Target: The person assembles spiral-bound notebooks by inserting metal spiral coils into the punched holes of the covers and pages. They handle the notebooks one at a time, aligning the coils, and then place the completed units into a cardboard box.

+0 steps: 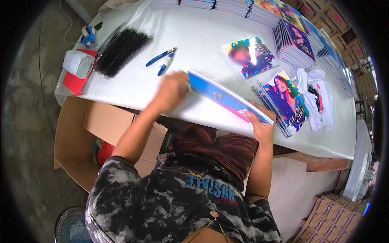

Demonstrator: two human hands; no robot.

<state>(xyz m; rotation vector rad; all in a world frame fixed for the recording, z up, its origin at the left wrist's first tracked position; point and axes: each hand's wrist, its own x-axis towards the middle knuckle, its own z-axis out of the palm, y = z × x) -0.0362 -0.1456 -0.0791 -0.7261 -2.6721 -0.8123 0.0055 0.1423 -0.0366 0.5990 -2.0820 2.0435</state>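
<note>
A notebook (221, 97) with a blue and pink cover and a row of punched holes along its upper edge is held slantwise above the near edge of the table. My right hand (262, 124) is closed on its right end, the thumb lying on the cover. Close to the other end is my left hand (172, 91), its fingers bent and smeared by motion; whether they hold anything is unclear. Beyond that hand, blue-handled cutting pliers (163, 60) lie on the white table. Spiral-bound notebooks (287, 103) with colourful illustrated covers lie stacked beside my right hand.
Black plastic spiral coils (123, 52) lie in a bundle at the left, near a tape dispenser (89, 37). Another notebook (249, 58) lies in the middle right. Crumpled white wrapping (324, 105) and notebook stacks (293, 44) occupy the right. An open cardboard box (109, 117) stands below the left edge.
</note>
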